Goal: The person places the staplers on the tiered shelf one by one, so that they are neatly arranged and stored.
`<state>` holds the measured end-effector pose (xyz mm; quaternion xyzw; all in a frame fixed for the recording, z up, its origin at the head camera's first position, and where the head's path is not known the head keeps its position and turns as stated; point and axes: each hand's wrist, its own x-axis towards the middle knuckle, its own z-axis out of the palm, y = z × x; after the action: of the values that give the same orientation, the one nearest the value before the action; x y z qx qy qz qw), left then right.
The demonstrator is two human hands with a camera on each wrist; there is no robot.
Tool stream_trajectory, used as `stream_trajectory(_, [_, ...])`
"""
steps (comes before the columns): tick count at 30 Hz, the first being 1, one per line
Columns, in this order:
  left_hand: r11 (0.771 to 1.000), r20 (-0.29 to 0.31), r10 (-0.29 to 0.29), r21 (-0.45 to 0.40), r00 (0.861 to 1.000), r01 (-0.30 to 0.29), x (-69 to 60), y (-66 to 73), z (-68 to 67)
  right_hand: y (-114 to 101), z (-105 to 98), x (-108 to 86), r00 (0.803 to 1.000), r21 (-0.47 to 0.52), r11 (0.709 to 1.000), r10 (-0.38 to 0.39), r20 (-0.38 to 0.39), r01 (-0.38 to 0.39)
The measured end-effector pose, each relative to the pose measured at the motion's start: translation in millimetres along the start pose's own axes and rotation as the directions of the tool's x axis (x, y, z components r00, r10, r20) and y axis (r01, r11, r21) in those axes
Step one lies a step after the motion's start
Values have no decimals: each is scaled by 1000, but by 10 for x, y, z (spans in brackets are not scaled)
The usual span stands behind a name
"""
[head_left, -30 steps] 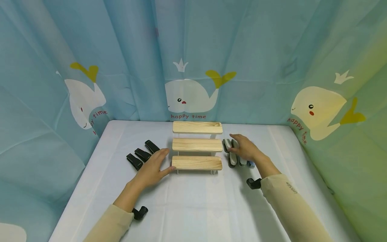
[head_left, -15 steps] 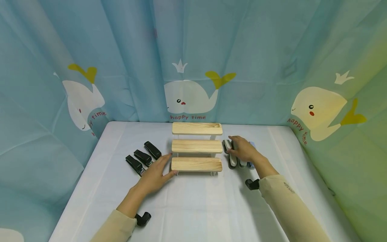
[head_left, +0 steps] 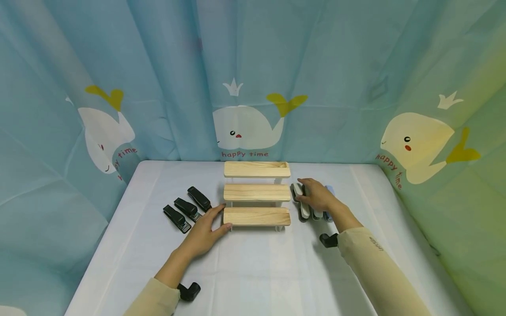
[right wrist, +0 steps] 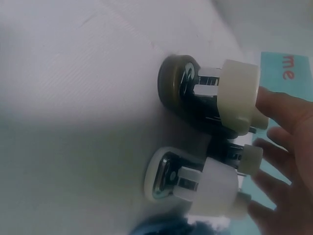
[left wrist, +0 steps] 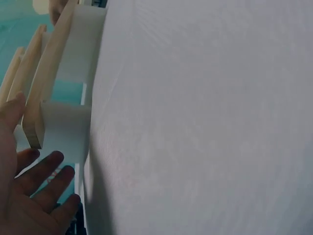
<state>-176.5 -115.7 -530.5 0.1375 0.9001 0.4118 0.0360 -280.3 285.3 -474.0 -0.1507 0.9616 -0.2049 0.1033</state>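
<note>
A three-step wooden display stand [head_left: 257,217] stands upright in the middle of the table. My left hand [head_left: 202,235] is at its lower left end, with the thumb at the lowest board's front corner; in the left wrist view the board [left wrist: 46,83] lies between thumb and loosely spread fingers. My right hand [head_left: 318,196] rests over a cluster of staplers right of the stand. In the right wrist view a stapler with a cream top [right wrist: 238,95] and one with a white top [right wrist: 213,188] show, the spread fingers behind them. A blue stapler [head_left: 329,190] is partly hidden.
Black stapler-like things lie in a slanted row left of the stand, the front one [head_left: 176,218] nearest my left forearm. A whale-printed curtain [head_left: 249,127] hangs behind the white-covered table [head_left: 253,272] and around its sides.
My left hand has shifted slightly right, uncovering more of the black stapler-like things. The right hand has moved very little, and the blue stapler's far end now shows. The head view has shifted slightly.
</note>
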Motion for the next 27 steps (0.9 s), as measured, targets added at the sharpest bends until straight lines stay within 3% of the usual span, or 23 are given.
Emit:
stream_trajectory(18, [987, -76, -28, -159, 997, 15, -34, -130, 183, -22, -17, 110, 998, -19, 1000, 6, 58, -5])
stream_trajectory(27, [984, -80, -55, -175, 995, 40, -31, -171, 233, 1, -35, 180, 997, -48, 999, 8, 81, -5])
